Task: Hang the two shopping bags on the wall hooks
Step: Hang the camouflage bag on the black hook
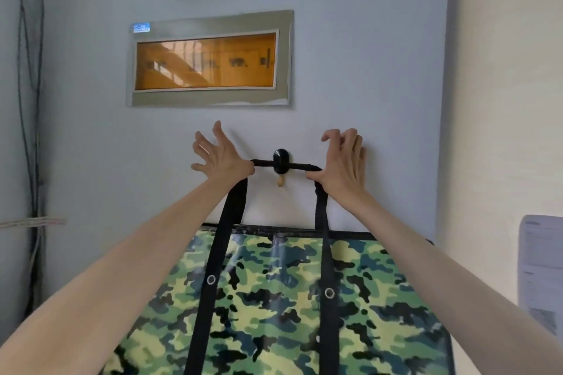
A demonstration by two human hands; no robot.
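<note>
A green camouflage shopping bag (274,298) with black straps hangs flat against the pale blue wall. Its black handle (300,166) runs level behind a black oval wall hook (281,160) that has a wooden tip below. My left hand (221,155) pinches the handle left of the hook, its other fingers spread wide. My right hand (342,161) pinches the handle right of the hook, fingers curled. Only one bag and one hook are in view.
A grey-framed panel with an orange window (210,59) is mounted on the wall above the hook. Dark cables (30,85) run down the left edge. A printed paper sheet (540,268) hangs at the right, beside a white panel.
</note>
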